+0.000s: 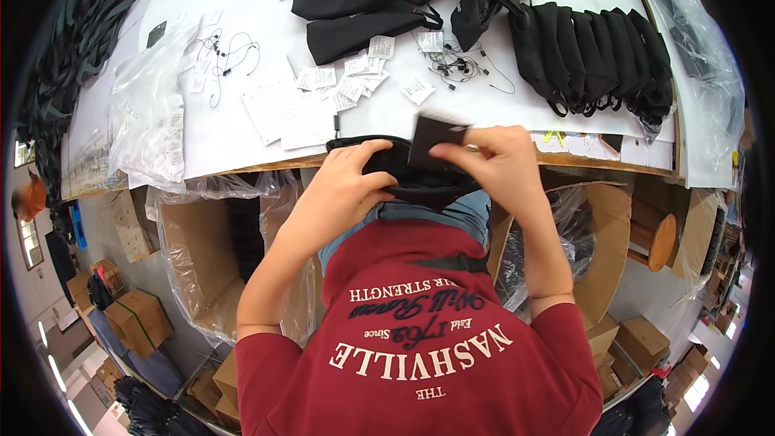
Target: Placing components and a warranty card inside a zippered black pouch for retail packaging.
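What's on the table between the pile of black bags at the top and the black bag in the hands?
In the head view, small white paper tags lie scattered there on the white table.

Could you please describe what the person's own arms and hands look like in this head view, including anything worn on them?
Both forearms are bare, and the left hand and right hand wear no gloves; no rings, watch or wristbands show. The only clothing on the arms is the short sleeves of a dark red T-shirt with white and dark lettering, ending above the elbows.
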`<state>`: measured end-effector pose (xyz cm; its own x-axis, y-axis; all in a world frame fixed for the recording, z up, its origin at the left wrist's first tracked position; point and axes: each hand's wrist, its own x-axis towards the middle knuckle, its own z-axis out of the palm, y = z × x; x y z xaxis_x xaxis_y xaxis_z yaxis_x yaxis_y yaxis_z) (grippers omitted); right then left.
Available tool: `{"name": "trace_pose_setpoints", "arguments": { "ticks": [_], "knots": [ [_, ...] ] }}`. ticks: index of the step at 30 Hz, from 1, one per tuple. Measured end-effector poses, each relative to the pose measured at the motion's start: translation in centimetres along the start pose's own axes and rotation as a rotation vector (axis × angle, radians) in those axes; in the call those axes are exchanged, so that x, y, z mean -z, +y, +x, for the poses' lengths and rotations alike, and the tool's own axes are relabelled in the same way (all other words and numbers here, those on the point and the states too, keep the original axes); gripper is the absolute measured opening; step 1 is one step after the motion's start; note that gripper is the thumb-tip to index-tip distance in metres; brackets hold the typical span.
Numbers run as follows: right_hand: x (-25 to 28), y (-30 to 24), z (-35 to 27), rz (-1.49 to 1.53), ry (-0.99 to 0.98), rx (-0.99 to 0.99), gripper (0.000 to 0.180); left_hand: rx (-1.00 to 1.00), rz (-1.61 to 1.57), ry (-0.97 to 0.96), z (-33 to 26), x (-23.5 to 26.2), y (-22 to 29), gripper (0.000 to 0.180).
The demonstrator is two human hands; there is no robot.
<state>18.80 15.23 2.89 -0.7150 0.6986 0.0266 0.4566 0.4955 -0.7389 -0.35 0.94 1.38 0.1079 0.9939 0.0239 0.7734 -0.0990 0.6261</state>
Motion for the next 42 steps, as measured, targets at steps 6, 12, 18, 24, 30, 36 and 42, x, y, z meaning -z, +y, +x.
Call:
{"name": "trace_pose_setpoints", "arguments": {
  "ticks": [6, 12, 18, 24, 30, 36, 42],
  "knots": [
    [-4.1, 1.2, -0.2, -0.482, -0.379, 0.176, 0.030, -0.152, 0.063, 0.091, 1.2, -1.7, -0.3, 0.018],
    [-3.8, 1.9, -0.7, -0.237, -0.470, 0.133, 0.033, -0.144, 0.030, -0.027, 0.3, -2.2, -2.0, 0.013],
    [-3.3, 2.4, -2.1, -0.111, -0.488, 0.136, 0.035, 0.067, -0.138, 0.339, 3.2, -2.5, -5.9, 0.024],
    [-3.2, 2.6, -2.5, -0.141, -0.400, 0.251, 0.026, 0.163, 0.250, 0.474, 5.1, -2.8, -10.5, 0.023],
    [-1.3, 1.5, -1.9, -0.237, -0.313, 0.363, 0.024, 0.203, 0.002, 0.616, 4.6, -0.9, -7.2, 0.010],
    [-0.4, 0.6, -0.8, -0.452, -0.206, 0.501, 0.019, -0.090, 0.010, 0.215, 3.1, 1.3, -1.1, 0.018],
    [-0.1, -1.0, -0.2, -0.406, -0.036, 0.538, 0.016, 0.310, -0.727, 0.851, 1.2, -1.0, -3.4, 0.068]
  ]
}}
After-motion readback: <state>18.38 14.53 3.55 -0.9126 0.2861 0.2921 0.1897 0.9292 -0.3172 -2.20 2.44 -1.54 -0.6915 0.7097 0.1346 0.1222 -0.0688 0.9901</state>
